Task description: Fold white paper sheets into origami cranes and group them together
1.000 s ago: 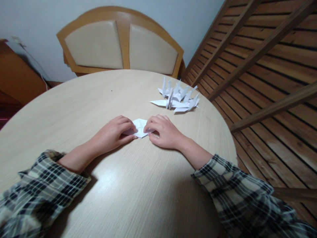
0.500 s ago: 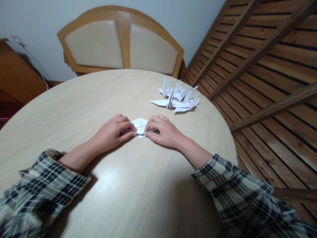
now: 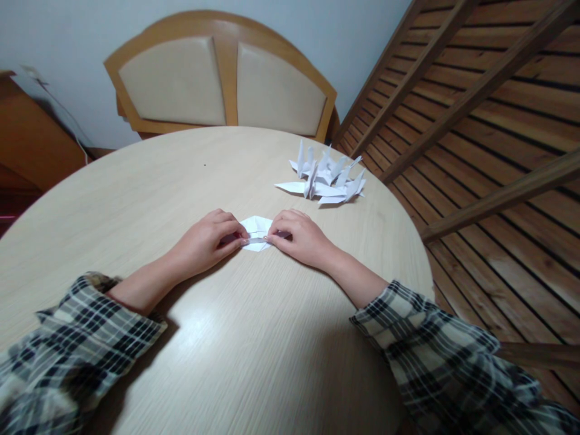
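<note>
A small folded white paper (image 3: 257,227) lies on the table between my two hands, with crease lines and a narrow raised fold across its middle. My left hand (image 3: 215,238) pinches the left end of that fold between thumb and fingers. At the right end, my right hand (image 3: 296,238) pinches it in the same way. The paper's left and right edges are partly hidden by my fingers. Beyond my right hand stands a cluster of several folded white paper cranes (image 3: 312,184), which neither hand touches.
The round, light wood table (image 3: 217,350) fills most of the view. Behind it is a wooden headboard (image 3: 231,72) with two cream panels. A slatted wooden structure (image 3: 493,181) runs along the right, and a brown wooden cabinet (image 3: 36,139) stands at the far left.
The fold in the paper has flattened, showing a narrow band and more of the near side. My fingertips have moved slightly apart along it. The cranes have stayed put.
</note>
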Tool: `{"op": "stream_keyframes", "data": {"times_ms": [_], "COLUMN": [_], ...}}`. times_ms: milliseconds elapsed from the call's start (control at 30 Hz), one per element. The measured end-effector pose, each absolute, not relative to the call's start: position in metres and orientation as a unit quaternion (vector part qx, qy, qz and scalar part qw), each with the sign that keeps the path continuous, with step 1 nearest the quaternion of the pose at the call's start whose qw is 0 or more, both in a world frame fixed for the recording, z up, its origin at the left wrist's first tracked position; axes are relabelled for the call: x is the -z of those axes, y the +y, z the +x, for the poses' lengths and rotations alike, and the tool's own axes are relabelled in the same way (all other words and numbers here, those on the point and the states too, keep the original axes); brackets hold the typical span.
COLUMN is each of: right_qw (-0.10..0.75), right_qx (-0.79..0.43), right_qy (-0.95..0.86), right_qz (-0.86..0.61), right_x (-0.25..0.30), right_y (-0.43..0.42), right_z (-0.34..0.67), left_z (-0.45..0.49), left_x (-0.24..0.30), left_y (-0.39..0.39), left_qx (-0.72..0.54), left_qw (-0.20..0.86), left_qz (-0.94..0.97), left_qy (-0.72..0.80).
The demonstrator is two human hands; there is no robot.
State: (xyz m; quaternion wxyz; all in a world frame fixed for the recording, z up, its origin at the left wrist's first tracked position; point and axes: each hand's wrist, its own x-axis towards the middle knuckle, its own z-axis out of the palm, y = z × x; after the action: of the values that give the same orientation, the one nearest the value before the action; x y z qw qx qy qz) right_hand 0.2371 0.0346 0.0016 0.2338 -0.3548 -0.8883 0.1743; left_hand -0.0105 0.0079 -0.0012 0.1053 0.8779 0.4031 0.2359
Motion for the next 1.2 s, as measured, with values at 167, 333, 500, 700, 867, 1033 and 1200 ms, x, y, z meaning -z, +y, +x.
{"op": "stream_keyframes", "data": {"times_ms": [167, 333, 500, 700, 867, 1033, 1200], "right_qw": [0.232, 0.234, 0.236, 0.232, 0.225, 0.219, 0.234], "right_qx": [-0.161, -0.149, -0.144, -0.137, -0.135, -0.133, -0.15], "right_qy": [-0.884, -0.879, -0.879, -0.878, -0.875, -0.875, -0.873], "right_qz": [-0.373, -0.387, -0.388, -0.396, -0.407, -0.411, -0.4], "right_x": [-0.0013, -0.0008, -0.0004, -0.0023, -0.0036, -0.0036, -0.0029], "right_y": [0.0351, 0.0349, 0.0342, 0.0333, 0.0331, 0.0337, 0.0338], "right_z": [0.2358, 0.2355, 0.2354, 0.2343, 0.2343, 0.2343, 0.236], "left_z": [-0.0101, -0.009, -0.0082, -0.0089, -0.0109, -0.0124, -0.0123], "left_x": [0.0013, 0.0014, -0.0016, -0.0008, 0.0032, 0.0035, 0.0029], "left_y": [0.008, 0.0075, 0.007, 0.0068, 0.0076, 0.0083, 0.0089], "left_qx": [-0.232, -0.23, -0.232, -0.237, -0.238, -0.231, -0.232], "left_qw": [0.102, 0.109, 0.115, 0.126, 0.131, 0.127, 0.12], "left_qz": [0.879, 0.872, 0.87, 0.876, 0.876, 0.881, 0.885], "left_qy": [0.404, 0.418, 0.419, 0.402, 0.4, 0.392, 0.385]}}
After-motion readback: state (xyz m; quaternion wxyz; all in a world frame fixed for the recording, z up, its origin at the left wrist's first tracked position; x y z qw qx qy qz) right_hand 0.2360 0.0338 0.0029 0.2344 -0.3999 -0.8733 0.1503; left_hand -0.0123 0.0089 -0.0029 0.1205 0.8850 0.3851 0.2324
